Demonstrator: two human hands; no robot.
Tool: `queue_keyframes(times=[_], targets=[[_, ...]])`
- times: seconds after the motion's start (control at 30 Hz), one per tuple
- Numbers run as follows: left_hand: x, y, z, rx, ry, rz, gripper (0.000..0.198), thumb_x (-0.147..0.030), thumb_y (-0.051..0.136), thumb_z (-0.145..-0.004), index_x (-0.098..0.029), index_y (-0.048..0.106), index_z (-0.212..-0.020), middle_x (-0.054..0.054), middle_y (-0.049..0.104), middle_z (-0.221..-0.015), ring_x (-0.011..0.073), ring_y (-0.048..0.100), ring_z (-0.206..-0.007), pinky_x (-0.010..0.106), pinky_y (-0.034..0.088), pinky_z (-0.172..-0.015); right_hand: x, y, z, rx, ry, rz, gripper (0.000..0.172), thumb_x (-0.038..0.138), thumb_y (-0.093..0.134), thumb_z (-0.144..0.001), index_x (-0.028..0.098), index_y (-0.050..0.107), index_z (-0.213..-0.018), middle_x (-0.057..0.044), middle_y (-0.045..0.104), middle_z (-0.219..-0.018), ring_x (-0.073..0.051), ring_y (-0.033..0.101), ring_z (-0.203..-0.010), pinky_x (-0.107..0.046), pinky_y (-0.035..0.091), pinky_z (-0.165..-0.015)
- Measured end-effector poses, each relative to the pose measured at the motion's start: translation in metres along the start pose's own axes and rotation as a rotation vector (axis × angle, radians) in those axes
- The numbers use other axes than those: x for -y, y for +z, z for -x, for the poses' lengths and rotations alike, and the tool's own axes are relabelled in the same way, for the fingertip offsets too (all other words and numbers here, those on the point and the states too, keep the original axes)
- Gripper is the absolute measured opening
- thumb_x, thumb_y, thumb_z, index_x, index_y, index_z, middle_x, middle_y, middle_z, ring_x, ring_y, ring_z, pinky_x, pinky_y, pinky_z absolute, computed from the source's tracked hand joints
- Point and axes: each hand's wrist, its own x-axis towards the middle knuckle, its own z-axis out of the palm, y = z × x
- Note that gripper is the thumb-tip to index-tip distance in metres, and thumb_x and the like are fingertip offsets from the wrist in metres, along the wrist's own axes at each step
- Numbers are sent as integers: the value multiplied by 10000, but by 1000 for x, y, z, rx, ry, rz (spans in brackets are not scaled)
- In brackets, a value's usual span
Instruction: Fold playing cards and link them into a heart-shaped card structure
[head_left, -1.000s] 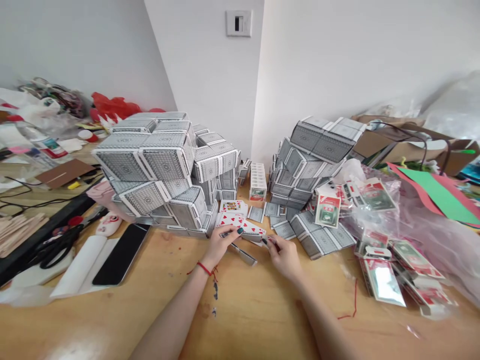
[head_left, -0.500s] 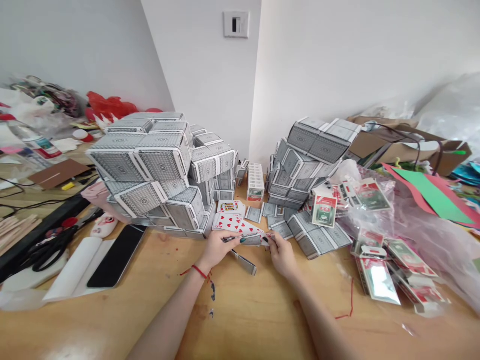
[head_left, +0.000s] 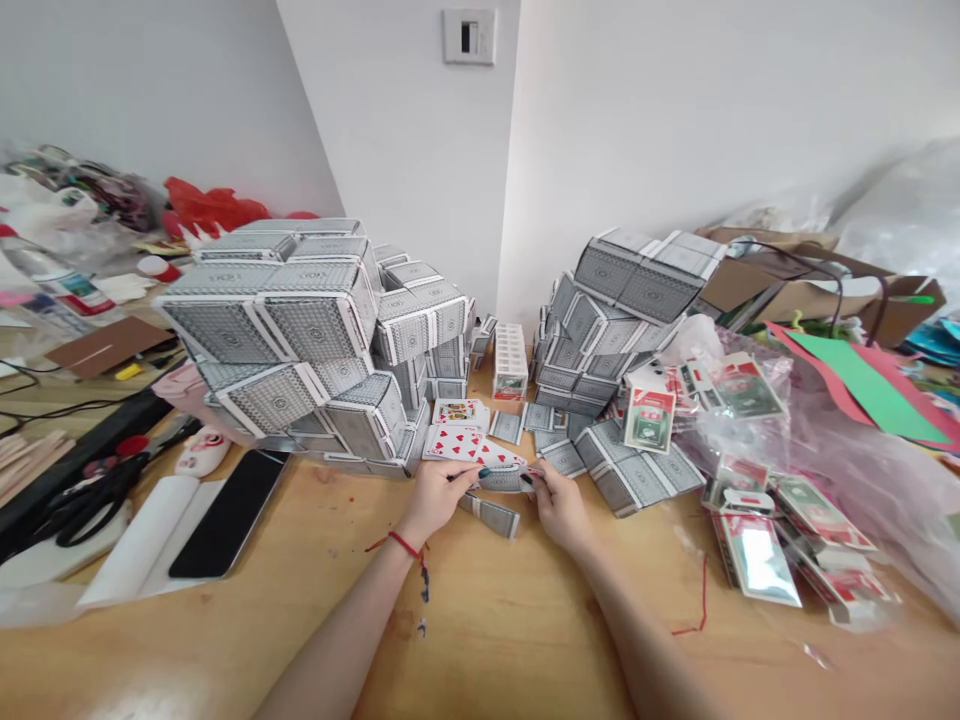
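Note:
Between my hands is a grey-backed playing card (head_left: 504, 480), held up just above the tabletop. My left hand (head_left: 439, 497) pinches its left end between thumb and fingers. At its right end my right hand (head_left: 559, 505) is closed in a pinch too. A narrow folded card (head_left: 491, 515) lies on the table just below the held card. Beyond my fingers are face-up playing cards (head_left: 454, 443) with red hearts and a face card. Several small grey-backed cards (head_left: 538, 418) lie to their right.
A large stack of card-covered blocks (head_left: 315, 320) rises at left, a leaning stack (head_left: 600, 320) at right. A card box row (head_left: 510, 362) stands between them. A phone (head_left: 229, 515) and scissors (head_left: 101, 495) lie left. Opened card boxes (head_left: 757, 560) and plastic wrap (head_left: 832, 450) lie right.
The held card has tilted so more of its grey back shows. My hands have barely moved, and the folded card below appears turned slightly. The view has shifted a little.

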Motion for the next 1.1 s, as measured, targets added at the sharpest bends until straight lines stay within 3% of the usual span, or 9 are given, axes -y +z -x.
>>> queue_keyframes(times=[0.37,0.5,0.63,0.77,0.9,1.0,1.1], targets=[[-1,3,-2,-50,-42,34,162,-272,592,-673,-172,712,-718,37,695,-704,177,599,-641,251,446,-593,0,5,-6,-23,13,-86,190,280,352,-837,200,426,-681,17,489,-559,-125,465,-510,-217,361,-503],[0,6,-4,-88,-66,127,168,-286,614,-654,-164,704,-726,31,691,-726,171,590,-664,249,440,-616,2,5,-11,-141,126,-296,231,377,434,-808,196,428,-665,37,446,-537,-109,417,-476,-212,343,-469],[3,17,-5,-105,-114,320,198,-300,616,-651,-137,670,-750,30,663,-722,147,561,-656,235,419,-604,5,5,-14,-134,191,-573,248,427,505,-767,179,512,-756,24,502,-612,-98,431,-494,-206,351,-467],[4,24,-2,16,-153,452,195,-294,612,-653,-127,606,-754,14,609,-680,119,529,-624,213,395,-570,8,6,-13,-89,205,-734,267,439,547,-737,173,574,-736,-18,588,-693,-148,518,-633,-243,402,-571],[5,26,0,175,-171,513,309,-304,577,-694,-154,529,-960,-42,518,-586,82,466,-521,186,346,-498,15,11,-10,34,281,-872,293,438,570,-713,202,603,-884,-37,635,-738,-196,562,-687,-275,425,-577],[7,29,0,185,-177,544,317,-306,520,-739,-179,464,-1024,-79,430,-533,58,383,-451,164,280,-435,19,17,-7,88,312,-966,301,392,589,-703,221,580,-951,-34,645,-790,-192,577,-689,-272,432,-579],[7,32,-1,163,-176,555,278,-316,501,-750,-180,449,-986,-86,394,-522,50,348,-431,158,251,-415,24,22,-6,45,338,-1022,282,361,580,-707,226,555,-953,-25,642,-808,-176,580,-674,-267,438,-592]])
